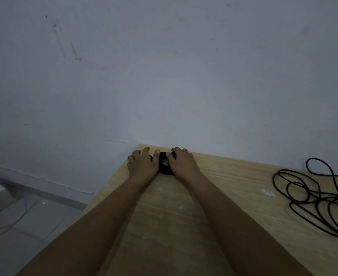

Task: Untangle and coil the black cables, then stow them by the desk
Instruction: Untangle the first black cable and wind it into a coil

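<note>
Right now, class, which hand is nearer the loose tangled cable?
Right. The right hand rests on the coiled cable, on the side towards the tangled cable; the left hand lies farther away.

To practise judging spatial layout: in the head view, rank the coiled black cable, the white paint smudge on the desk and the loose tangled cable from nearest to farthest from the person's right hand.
1. Coiled black cable: touching the right hand, at the desk's far corner.
2. White paint smudge: on the desk, to the right.
3. Loose tangled cable: at the desk's right edge.
</note>
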